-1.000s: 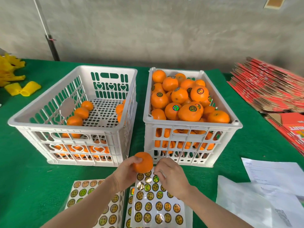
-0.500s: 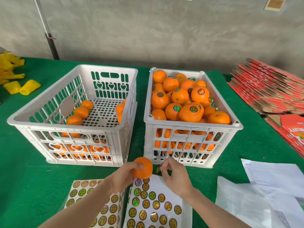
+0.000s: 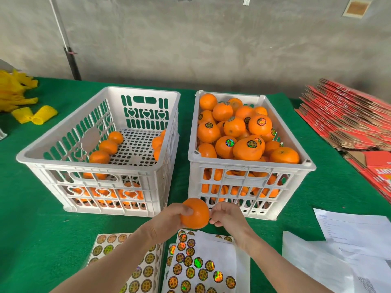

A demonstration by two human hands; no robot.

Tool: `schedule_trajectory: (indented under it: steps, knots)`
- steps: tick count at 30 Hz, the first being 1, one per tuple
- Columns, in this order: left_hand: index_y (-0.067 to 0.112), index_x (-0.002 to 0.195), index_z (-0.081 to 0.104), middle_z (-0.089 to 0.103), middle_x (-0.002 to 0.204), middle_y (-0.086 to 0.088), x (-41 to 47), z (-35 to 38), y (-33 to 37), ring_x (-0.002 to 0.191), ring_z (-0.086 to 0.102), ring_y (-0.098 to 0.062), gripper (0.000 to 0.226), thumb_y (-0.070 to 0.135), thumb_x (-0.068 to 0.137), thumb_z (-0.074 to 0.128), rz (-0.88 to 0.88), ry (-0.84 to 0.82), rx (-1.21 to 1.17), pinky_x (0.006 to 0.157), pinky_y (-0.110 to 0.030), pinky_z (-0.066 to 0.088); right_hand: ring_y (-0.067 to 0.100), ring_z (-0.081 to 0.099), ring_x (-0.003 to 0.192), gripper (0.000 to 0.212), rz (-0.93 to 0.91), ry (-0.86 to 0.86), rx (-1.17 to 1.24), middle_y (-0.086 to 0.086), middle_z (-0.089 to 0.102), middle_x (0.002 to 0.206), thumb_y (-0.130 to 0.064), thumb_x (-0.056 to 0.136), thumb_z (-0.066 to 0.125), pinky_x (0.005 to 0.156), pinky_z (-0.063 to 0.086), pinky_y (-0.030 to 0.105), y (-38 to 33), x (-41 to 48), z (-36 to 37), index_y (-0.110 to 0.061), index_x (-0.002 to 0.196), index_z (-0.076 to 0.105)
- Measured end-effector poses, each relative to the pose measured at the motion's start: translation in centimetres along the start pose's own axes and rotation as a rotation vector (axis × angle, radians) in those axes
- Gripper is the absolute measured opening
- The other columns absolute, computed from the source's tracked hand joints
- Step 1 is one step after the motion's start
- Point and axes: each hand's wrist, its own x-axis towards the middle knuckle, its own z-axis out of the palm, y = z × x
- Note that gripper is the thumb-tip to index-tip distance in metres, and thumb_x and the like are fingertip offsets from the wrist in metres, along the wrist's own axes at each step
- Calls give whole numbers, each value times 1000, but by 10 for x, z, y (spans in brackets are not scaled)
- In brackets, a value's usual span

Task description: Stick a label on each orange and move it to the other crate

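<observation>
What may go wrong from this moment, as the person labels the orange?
The right crate is already heaped to its rim, so the orange might roll off when added. The right hand touches its side while only the left hand holds it in the air; it may slip.

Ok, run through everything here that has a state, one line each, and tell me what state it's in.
left hand: grips the orange.
right hand: fingers curled against the orange's side; label not discernible.
orange: held in the air, no label showing.
left crate: nearly empty, few oranges at bottom.
right crate: heaped full, several oranges labelled.
sticker sheet: partly used, bare patch at top.
</observation>
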Motion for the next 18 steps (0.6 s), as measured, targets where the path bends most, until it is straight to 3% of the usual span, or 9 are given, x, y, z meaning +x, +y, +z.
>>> schedule_trajectory:
  steps: [5, 9, 12, 16, 18]
  knots:
    - [9, 118, 53, 61, 110, -20, -1, -7, -2, 92, 65, -37, 107, 23, 21, 96, -47, 32, -298, 72, -42, 59, 19, 60, 86, 21, -59, 133, 100, 6, 65, 81, -2, 88, 54, 82, 49, 31, -4, -6, -3, -10, 70, 61]
    - [4, 124, 49, 54, 120, -22, -3, -11, 0, 101, 60, -40, 106, 6, 28, 93, -33, -4, -297, 70, -40, 58, 18, 62, 96, 26, -109, -39, 298, 7, 69, 98, -1, 86, 58, 86, 50, 33, -21, -15, -1, -15, 67, 67]
    - [3, 122, 53, 63, 106, -18, -5, -9, 3, 93, 65, -33, 88, 12, 41, 89, -8, -48, -204, 75, -37, 57, 13, 58, 101, 21, -222, -90, 160, 1, 67, 104, -8, 83, 63, 90, 45, 32, -31, -23, 4, -19, 66, 66]
    - [7, 125, 53, 64, 110, -19, -5, -7, 8, 92, 64, -37, 103, 41, 36, 93, -12, 10, -221, 74, -38, 53, 5, 55, 99, 20, -302, -69, -33, -3, 61, 105, -5, 86, 62, 85, 46, 21, -39, -27, 2, -18, 70, 63]
    - [8, 126, 54, 64, 110, -17, -7, -7, 13, 94, 62, -35, 105, 46, 35, 91, 3, 21, -166, 70, -35, 54, 4, 54, 99, 20, -340, -87, -79, -2, 59, 105, -5, 87, 62, 84, 46, 17, -43, -28, 2, -18, 71, 62]
